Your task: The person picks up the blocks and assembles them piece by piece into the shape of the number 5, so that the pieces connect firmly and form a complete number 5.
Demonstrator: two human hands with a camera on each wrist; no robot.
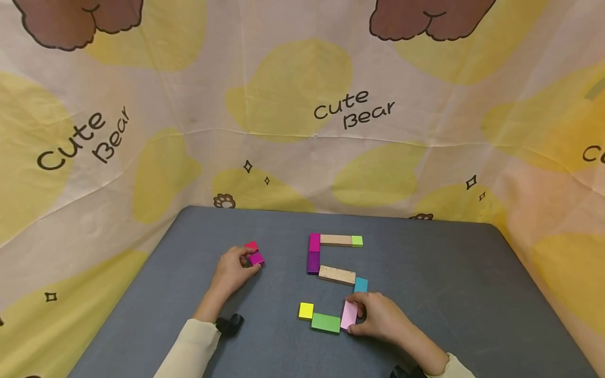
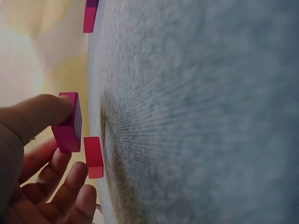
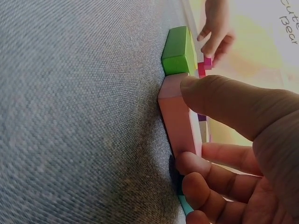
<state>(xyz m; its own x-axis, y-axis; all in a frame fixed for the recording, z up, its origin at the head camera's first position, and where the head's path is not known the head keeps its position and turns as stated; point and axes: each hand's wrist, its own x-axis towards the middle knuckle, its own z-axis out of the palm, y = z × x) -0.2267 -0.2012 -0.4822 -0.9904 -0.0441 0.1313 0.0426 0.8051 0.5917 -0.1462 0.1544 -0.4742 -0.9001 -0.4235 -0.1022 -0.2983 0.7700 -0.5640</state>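
My left hand [image 1: 231,269] pinches a magenta block [image 2: 67,126] between thumb and fingers, raised off the mat. Just beyond it is a red block [image 2: 94,157], near the curled fingertips. My right hand [image 1: 382,316] holds a pink block [image 3: 180,123] by its two ends, thumb at the near end and fingers at the far end. The pink block lies on the mat, its near end against a green block [image 1: 325,323]. A blue block [image 1: 361,284] stands close to its far end.
A yellow block [image 1: 306,311] meets the green one. Farther back, a wooden block [image 1: 337,275], a purple block [image 1: 313,263], another magenta block [image 1: 314,242], a second wooden block [image 1: 336,240] and a lime block [image 1: 356,241] continue the line. A patterned cloth [image 1: 293,173] rises behind the grey table [image 1: 449,273].
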